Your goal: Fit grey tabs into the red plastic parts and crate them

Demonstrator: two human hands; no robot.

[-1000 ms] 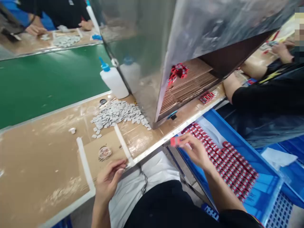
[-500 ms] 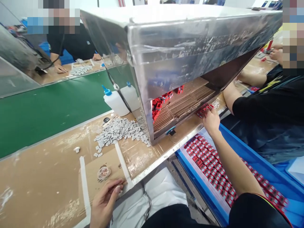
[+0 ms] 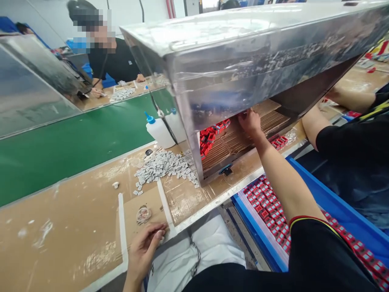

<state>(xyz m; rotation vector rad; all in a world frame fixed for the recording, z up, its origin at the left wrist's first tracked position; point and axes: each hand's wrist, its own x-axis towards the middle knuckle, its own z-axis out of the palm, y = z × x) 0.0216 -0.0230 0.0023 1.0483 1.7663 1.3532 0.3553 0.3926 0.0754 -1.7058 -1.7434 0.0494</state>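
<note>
My right hand [image 3: 251, 123] reaches into the open front of a metal box [image 3: 212, 77], above its corrugated cardboard floor [image 3: 232, 142]. Its fingers look bent together, and the tips and anything in them are hidden. Left of it, inside the box, lies a heap of small red parts [image 3: 209, 140] with grey-blue faces. My left hand [image 3: 146, 247] rests at the table's front edge, fingers curled in towards the thumb; I cannot make out what they hold, if anything. Just beyond it, a small round clear dish [image 3: 144, 214] stands on a cardboard sheet [image 3: 146, 200] edged with white tape.
Grey flat pieces [image 3: 165, 168] are piled beside the box, before a white bottle [image 3: 161, 132] with a blue cap. A row of red parts [image 3: 278, 142] lies outside the box. Below right, a blue tray [image 3: 316, 182] holds many more. Co-workers sit right and across the green belt [image 3: 91, 142].
My right hand has left the row of red parts at the table edge and moved up and left into the box. My left hand keeps its curled pose. The view has shifted slightly.
</note>
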